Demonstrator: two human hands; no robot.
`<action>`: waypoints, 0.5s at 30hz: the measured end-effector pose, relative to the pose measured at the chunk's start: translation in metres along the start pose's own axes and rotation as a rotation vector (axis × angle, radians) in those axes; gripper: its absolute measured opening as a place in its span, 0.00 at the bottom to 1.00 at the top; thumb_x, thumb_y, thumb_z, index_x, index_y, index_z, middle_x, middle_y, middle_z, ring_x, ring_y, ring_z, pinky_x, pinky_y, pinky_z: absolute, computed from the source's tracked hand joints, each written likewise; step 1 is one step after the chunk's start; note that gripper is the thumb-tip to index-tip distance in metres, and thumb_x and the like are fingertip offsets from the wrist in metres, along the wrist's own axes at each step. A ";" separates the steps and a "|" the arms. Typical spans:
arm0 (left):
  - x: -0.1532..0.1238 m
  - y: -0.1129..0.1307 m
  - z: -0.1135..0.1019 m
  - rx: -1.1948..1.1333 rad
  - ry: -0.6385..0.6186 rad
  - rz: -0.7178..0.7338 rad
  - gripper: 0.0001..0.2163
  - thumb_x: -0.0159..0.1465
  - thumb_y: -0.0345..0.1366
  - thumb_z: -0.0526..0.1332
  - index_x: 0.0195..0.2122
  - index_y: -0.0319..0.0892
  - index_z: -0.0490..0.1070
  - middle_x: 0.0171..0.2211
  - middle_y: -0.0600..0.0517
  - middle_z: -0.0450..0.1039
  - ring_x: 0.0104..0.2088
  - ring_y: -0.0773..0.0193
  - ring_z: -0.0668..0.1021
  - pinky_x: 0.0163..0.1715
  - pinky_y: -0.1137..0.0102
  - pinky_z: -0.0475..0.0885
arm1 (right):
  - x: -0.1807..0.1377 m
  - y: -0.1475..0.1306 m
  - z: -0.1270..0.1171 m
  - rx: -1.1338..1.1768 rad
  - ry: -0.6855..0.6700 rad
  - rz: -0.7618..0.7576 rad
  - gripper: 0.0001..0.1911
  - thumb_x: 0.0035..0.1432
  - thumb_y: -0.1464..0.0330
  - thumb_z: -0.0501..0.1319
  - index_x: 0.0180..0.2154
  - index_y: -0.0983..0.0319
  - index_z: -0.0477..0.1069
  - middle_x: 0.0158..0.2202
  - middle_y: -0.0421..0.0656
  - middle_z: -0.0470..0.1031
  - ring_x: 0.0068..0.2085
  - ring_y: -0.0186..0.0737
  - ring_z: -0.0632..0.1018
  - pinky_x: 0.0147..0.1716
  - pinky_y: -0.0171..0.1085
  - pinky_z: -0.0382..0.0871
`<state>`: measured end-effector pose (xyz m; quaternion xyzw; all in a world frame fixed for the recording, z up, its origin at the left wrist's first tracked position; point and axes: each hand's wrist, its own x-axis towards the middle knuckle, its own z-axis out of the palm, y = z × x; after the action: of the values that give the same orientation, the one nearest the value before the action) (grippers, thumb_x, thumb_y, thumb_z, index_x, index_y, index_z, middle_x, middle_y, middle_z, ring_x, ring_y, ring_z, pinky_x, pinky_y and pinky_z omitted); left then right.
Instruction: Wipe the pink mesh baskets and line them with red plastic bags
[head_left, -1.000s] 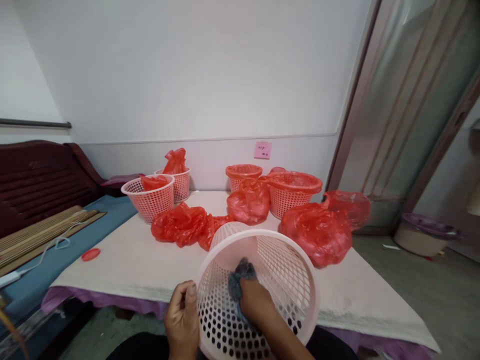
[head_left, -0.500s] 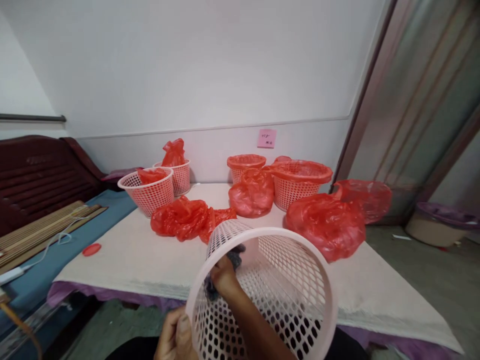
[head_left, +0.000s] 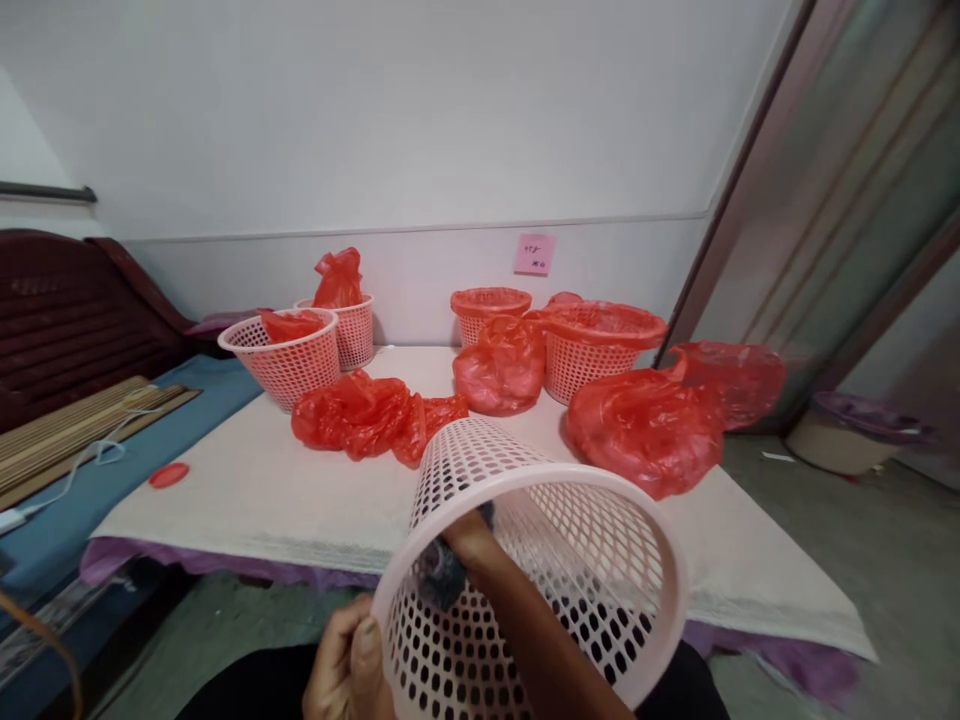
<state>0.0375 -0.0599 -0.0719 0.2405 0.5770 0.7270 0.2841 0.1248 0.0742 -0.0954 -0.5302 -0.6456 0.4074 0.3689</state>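
Note:
A pale pink perforated plastic basket (head_left: 480,450) lies tilted on its side over my lap, its open mouth facing me. My left hand (head_left: 349,655) grips the rim at the lower left, thumb on the outside. Reaching in through the mouth, my right hand (head_left: 471,535) is closed on a dark grey cloth (head_left: 441,575) pressed near the basket's inner left wall. The rim and the wall hide part of its fingers.
On the white-covered table (head_left: 300,500) lie crumpled red plastic bags (head_left: 360,415) and a red lid-like disc (head_left: 169,475). Pink baskets (head_left: 292,360) stand at the back left; red-lined baskets (head_left: 592,360) stand at the back right. A bin (head_left: 844,440) is on the floor at right.
My right hand and the grey cloth have shifted along the inside of the basket, and the basket has tilted slightly. My left hand keeps its hold on the rim. The camera view has moved a little.

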 end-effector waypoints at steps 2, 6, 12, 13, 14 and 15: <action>0.009 -0.004 -0.005 0.027 -0.032 0.014 0.20 0.51 0.57 0.65 0.28 0.44 0.74 0.21 0.56 0.75 0.22 0.65 0.73 0.22 0.73 0.69 | -0.014 -0.013 0.005 0.009 -0.022 -0.037 0.18 0.58 0.69 0.54 0.50 0.62 0.66 0.45 0.44 0.78 0.44 0.40 0.79 0.42 0.36 0.72; 0.025 -0.013 -0.014 0.042 -0.053 0.016 0.20 0.51 0.57 0.65 0.28 0.44 0.73 0.21 0.56 0.73 0.23 0.65 0.73 0.23 0.73 0.70 | -0.044 -0.019 -0.010 -0.196 -0.164 -0.121 0.18 0.51 0.74 0.57 0.46 0.60 0.68 0.43 0.42 0.78 0.45 0.41 0.78 0.44 0.35 0.70; 0.023 -0.014 -0.014 0.031 -0.033 0.038 0.19 0.52 0.56 0.66 0.28 0.44 0.72 0.22 0.57 0.72 0.25 0.66 0.72 0.25 0.74 0.69 | -0.065 -0.001 -0.045 -0.613 -0.266 -0.023 0.19 0.40 0.80 0.58 0.39 0.69 0.72 0.41 0.62 0.77 0.43 0.63 0.78 0.43 0.55 0.67; 0.022 -0.012 -0.013 0.023 -0.045 0.032 0.19 0.52 0.56 0.66 0.28 0.44 0.72 0.22 0.57 0.72 0.24 0.66 0.72 0.25 0.74 0.69 | -0.069 -0.004 -0.046 -0.632 -0.266 -0.028 0.18 0.41 0.79 0.58 0.39 0.69 0.72 0.41 0.62 0.76 0.44 0.62 0.77 0.43 0.54 0.67; 0.021 -0.010 -0.011 0.015 -0.048 0.026 0.19 0.51 0.56 0.66 0.28 0.44 0.71 0.22 0.57 0.72 0.24 0.66 0.72 0.24 0.74 0.70 | -0.075 -0.008 -0.046 -0.616 -0.277 -0.051 0.18 0.42 0.78 0.58 0.39 0.67 0.72 0.41 0.59 0.77 0.44 0.59 0.78 0.44 0.50 0.68; 0.021 -0.007 -0.010 0.012 -0.041 0.021 0.20 0.51 0.57 0.66 0.28 0.44 0.71 0.22 0.57 0.72 0.24 0.66 0.72 0.24 0.74 0.70 | -0.081 -0.014 -0.044 -0.569 -0.297 -0.089 0.17 0.43 0.77 0.57 0.39 0.65 0.71 0.41 0.55 0.77 0.44 0.54 0.78 0.44 0.46 0.68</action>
<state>0.0163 -0.0508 -0.0808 0.2629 0.5727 0.7216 0.2866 0.1732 -0.0013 -0.0687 -0.5183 -0.8028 0.2670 0.1250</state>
